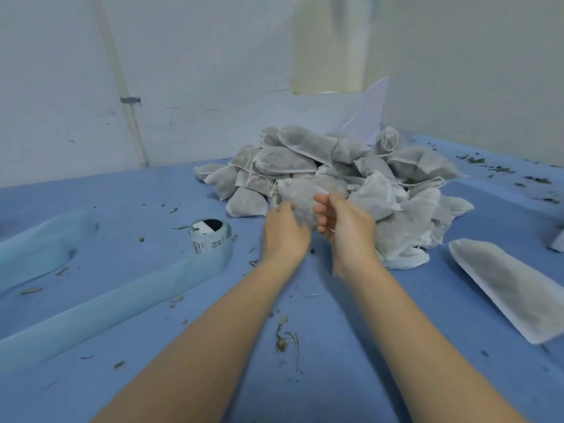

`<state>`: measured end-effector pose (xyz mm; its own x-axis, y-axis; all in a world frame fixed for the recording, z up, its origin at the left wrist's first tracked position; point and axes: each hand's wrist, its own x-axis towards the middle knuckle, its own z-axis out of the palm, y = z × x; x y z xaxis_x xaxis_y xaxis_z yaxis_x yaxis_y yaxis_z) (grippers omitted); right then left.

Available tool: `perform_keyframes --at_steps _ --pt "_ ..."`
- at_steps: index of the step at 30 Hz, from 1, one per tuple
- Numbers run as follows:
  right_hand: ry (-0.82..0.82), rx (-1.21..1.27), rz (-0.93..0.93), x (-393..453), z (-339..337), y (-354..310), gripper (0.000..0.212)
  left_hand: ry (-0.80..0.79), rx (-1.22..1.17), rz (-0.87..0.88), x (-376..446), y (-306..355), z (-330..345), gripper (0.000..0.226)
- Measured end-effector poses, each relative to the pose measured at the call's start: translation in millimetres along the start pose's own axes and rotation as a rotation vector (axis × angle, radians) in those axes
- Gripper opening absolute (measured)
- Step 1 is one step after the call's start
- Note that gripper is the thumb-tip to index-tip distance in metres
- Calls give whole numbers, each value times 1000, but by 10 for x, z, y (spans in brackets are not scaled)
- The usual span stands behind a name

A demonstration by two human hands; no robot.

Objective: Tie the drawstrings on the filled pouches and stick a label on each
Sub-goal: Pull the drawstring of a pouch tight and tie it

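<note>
A white fabric pouch (300, 198) filled with dark dried herbs is held up between both hands in front of the pile. My left hand (285, 232) grips its left side with curled fingers. My right hand (345, 222) cups its right side, fingers curled towards the pouch. Behind them lies a heap of filled pouches (341, 169) with loose white drawstrings. A roll of labels (210, 236) stands on the blue table to the left, its pale blue backing strip (116, 303) trailing towards me.
One flat filled pouch (512, 285) lies apart at the right. Dried herb crumbs (283, 337) are scattered over the blue table (335, 377). White walls with a pipe (122, 87) close off the back. A white paper sheet (370, 111) leans in the corner.
</note>
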<state>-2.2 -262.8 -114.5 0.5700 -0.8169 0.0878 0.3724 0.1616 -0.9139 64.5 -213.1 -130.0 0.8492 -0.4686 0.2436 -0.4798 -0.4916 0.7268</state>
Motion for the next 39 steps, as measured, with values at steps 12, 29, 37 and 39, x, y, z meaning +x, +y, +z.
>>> perform_keyframes --at_steps 12,29,37,39 --pt "94 -132 -61 97 -115 -14 30 -7 109 63 191 279 346 34" --pt "-190 -808 -533 53 -241 116 48 270 -712 -194 -395 -31 -631 30" --pt "-200 -917 -388 81 -283 34 64 200 -268 -108 -517 -215 -698 26" --pt "-236 -911 -367 76 -290 2 61 287 -28 137 -568 -199 -636 44"
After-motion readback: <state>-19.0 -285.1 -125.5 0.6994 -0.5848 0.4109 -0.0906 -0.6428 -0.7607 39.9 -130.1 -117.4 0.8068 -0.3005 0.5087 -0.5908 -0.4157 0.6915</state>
